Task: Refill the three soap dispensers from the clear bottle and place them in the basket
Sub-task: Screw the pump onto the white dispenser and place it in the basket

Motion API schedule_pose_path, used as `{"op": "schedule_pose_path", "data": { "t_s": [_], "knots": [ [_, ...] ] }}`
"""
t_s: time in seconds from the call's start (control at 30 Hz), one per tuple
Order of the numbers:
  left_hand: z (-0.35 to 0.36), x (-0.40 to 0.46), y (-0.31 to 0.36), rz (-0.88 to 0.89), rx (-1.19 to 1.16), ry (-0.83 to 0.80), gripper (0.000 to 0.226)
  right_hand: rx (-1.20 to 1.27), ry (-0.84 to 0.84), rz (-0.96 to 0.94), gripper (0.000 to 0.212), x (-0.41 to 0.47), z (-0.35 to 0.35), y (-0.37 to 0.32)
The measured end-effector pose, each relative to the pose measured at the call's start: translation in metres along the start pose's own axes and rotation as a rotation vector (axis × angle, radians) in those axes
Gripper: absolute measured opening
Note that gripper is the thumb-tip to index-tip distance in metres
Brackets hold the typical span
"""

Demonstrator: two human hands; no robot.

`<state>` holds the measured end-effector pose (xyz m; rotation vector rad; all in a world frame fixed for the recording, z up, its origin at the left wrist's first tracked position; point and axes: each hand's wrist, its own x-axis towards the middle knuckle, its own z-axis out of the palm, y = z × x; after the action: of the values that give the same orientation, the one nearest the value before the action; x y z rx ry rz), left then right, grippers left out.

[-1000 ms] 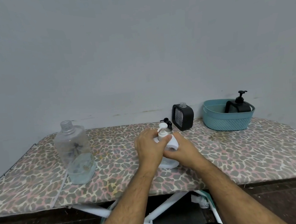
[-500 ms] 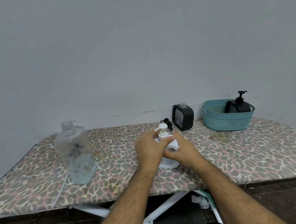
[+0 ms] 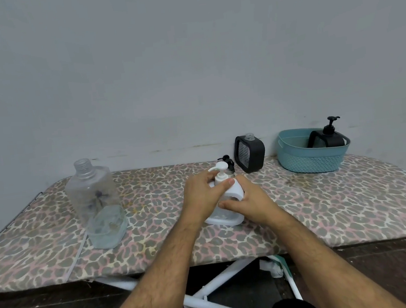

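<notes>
A white soap dispenser (image 3: pixel 228 217) stands on the ironing board's middle. My left hand (image 3: pixel 202 196) grips its white pump head (image 3: pixel 219 168) and collar. My right hand (image 3: pixel 248 200) holds the dispenser's body from the right. The clear bottle (image 3: pixel 97 202), uncapped with a little liquid at the bottom, stands at the left. A black dispenser without its pump (image 3: pixel 249 154) stands at the back, and a loose black pump (image 3: pixel 228 162) lies behind the white one. Another black dispenser (image 3: pixel 326 137) with its pump on sits in the teal basket (image 3: pixel 313 161) at the back right.
The leopard-print ironing board (image 3: pixel 327 206) stands against a grey wall. Its white legs (image 3: pixel 216 288) show below the front edge, over a dark floor.
My left hand has turned slightly on the pump head, with the thumb now across the collar. The pump head stands a little higher. Nothing else moved.
</notes>
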<state>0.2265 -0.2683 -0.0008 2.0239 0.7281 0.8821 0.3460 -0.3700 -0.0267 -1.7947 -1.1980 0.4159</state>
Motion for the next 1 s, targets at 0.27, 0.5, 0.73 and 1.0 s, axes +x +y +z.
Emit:
{"op": "schedule_pose_path", "data": {
  "t_s": [0.27, 0.5, 0.73, 1.0],
  "knots": [
    [-0.004, 0.011, -0.010, 0.014, -0.028, -0.104, 0.044, -0.025, -0.018, -0.008, 0.043, 0.003, -0.001, 0.004],
    [-0.004, 0.012, -0.012, 0.009, -0.063, -0.129, 0.050, -0.029, -0.029, 0.005, 0.046, 0.002, -0.002, 0.003],
    [-0.007, -0.011, -0.008, 0.007, -0.137, -0.103, 0.044, -0.058, -0.037, 0.016, 0.048, -0.005, -0.003, -0.006],
    [-0.013, -0.038, -0.027, -0.111, -0.267, -0.088, 0.050, -0.004, -0.138, 0.039, 0.078, -0.007, -0.019, -0.010]
  ]
}}
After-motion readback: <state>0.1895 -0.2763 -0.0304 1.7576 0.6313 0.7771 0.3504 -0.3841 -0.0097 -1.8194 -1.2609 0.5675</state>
